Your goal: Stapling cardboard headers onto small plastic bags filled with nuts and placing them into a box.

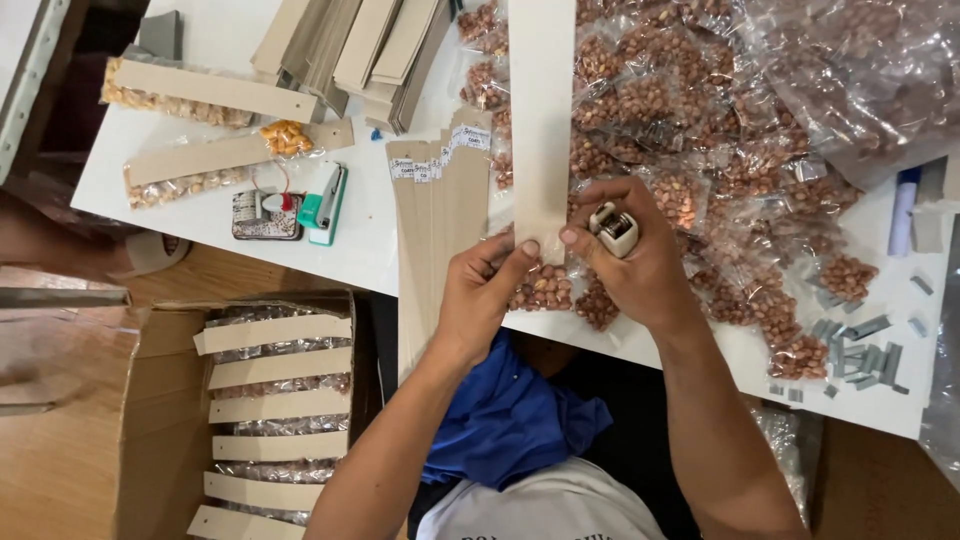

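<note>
My left hand (485, 290) pinches the near end of a long tan cardboard strip (541, 110) that runs away from me across the table. My right hand (630, 255) grips a small white stapler (613, 230) and its thumb also presses the strip's near end. A small clear bag of red-brown peanuts (541, 290) hangs just under the strip between my hands. A stack of similar cardboard strips (440, 230) with small white labels lies just left of my left hand.
Many small peanut bags (700, 130) cover the white table (370, 230). Staple bars (860, 350) lie at the right edge. Finished strips with bags fill a cardboard box (275, 400) at lower left. A green tape dispenser (325, 205) and more strips (350, 50) sit farther back.
</note>
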